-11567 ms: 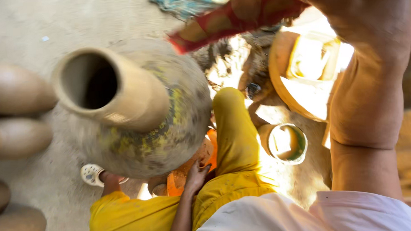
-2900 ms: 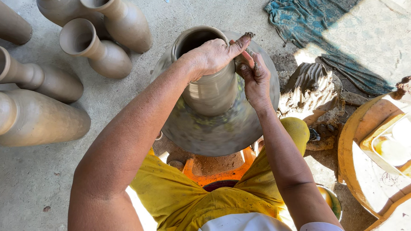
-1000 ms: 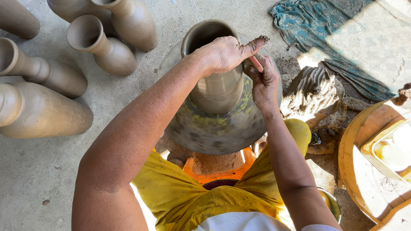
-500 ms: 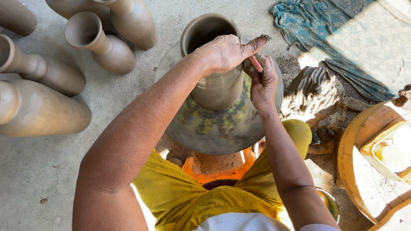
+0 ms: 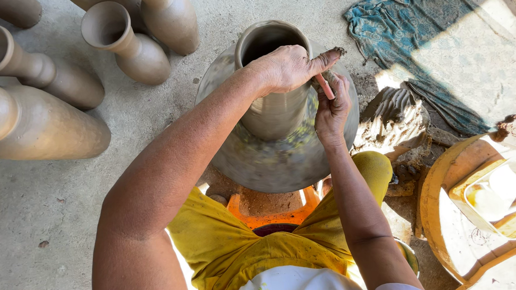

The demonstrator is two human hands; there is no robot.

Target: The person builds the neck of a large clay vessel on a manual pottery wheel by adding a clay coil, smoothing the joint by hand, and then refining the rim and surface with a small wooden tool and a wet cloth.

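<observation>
A large wet clay vase [image 5: 269, 150] with a tall neck and wide belly stands upright in front of me. My left hand [image 5: 287, 67] lies over the right side of its rim, thumb stretched out to the right. My right hand [image 5: 332, 105] sits just below that thumb, fingers pinched on a small reddish shaping tool [image 5: 324, 86] pressed against the neck. Both hands are smeared with clay. The vase body looks blurred, as if turning.
Several finished clay vases [image 5: 123, 44] stand and lie on the concrete floor at the left. A teal cloth [image 5: 402, 31] is spread at the upper right, a lump of clay [image 5: 397, 120] beside the vase, and a wooden tub [image 5: 437, 213] with a tray at the right.
Both hands stay on the rim and neck as half a second ago. Long before, the vase was tilted on its side; it now stands upright.
</observation>
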